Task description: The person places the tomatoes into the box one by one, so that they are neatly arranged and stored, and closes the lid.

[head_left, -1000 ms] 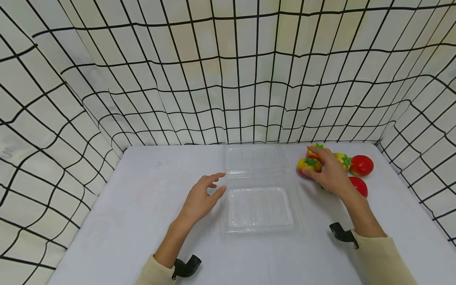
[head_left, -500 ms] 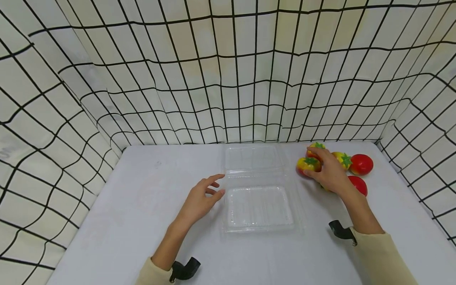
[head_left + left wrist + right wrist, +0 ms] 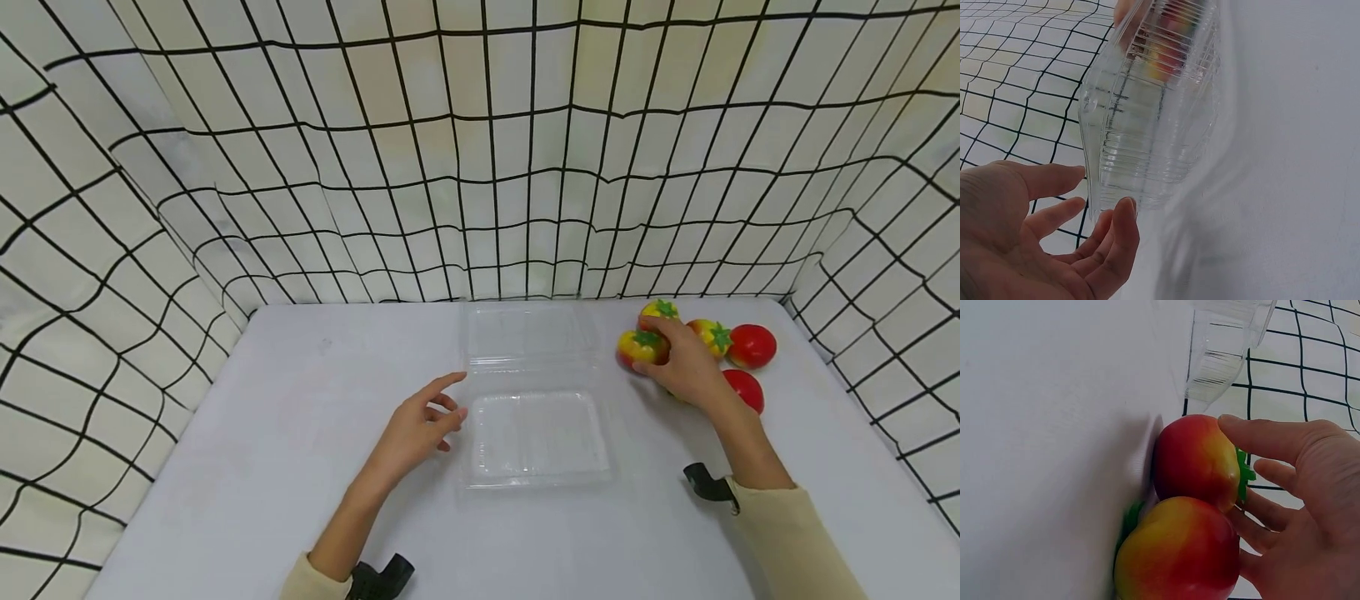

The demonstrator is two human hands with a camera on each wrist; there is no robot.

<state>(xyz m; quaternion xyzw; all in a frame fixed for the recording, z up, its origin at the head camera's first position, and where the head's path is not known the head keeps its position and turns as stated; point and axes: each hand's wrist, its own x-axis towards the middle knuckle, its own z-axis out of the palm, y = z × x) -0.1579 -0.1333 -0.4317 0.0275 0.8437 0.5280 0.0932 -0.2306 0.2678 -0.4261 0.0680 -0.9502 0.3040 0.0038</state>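
My right hand (image 3: 686, 365) bends over a red-and-yellow toy fruit (image 3: 637, 348) with a green leafy top. In the right wrist view my thumb touches this fruit (image 3: 1191, 462) on one side, and the other fingers curl behind its leaves. A second red-and-yellow fruit (image 3: 1175, 556) lies against it there. My left hand (image 3: 411, 435) hovers beside the left edge of a clear plastic clamshell box (image 3: 540, 482), its index finger extended and the others loosely bent. The left wrist view shows those fingers close by the box wall (image 3: 1135, 169), gripping nothing; whether they touch it I cannot tell.
Behind the box base lies its unfolded lid (image 3: 525, 333). Around my right hand are more fruits: a yellow-red one (image 3: 660, 309), another (image 3: 708, 333), and two plain red ones (image 3: 752, 346). Black netting (image 3: 525, 192) walls the white table (image 3: 322, 400) at the back and sides.
The head view has shifted slightly. My left hand has come a little nearer the person, its thumb closer to the fingers. My right hand stays at the same fruit.
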